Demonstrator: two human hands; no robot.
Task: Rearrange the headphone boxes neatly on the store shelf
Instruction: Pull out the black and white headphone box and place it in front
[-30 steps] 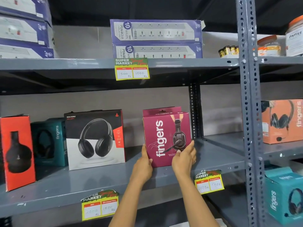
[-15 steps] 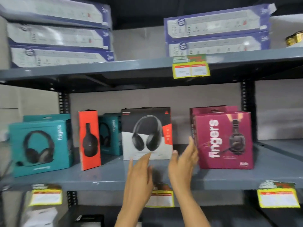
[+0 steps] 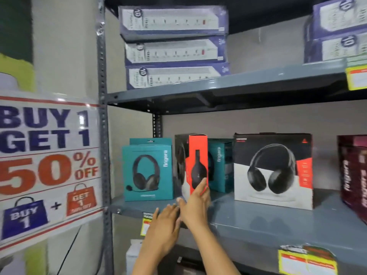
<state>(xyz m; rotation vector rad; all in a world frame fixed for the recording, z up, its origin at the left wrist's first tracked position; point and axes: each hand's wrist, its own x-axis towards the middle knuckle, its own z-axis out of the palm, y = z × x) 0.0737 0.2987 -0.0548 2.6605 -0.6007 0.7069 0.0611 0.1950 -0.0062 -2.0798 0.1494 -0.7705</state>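
- Right hand [image 3: 195, 207]: flat, fingers spread, fingertips at the narrow red cardboard box [image 3: 197, 155], holding nothing.
- Left hand [image 3: 164, 225]: spread wide, holding nothing.
- Box: upright on the grey metal shelf [image 3: 258, 221], beside the teal box [image 3: 148, 171].

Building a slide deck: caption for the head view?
Both hands reach toward the sideways-turned red headphone box on the grey store shelf.

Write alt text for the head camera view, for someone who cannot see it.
Two bare hands reach toward a red headphone box turned side-on on a grey store shelf; the right hand nearly touches it, the left hand is lower. Teal headphone boxes and a black-and-white headphone box face forward beside it.
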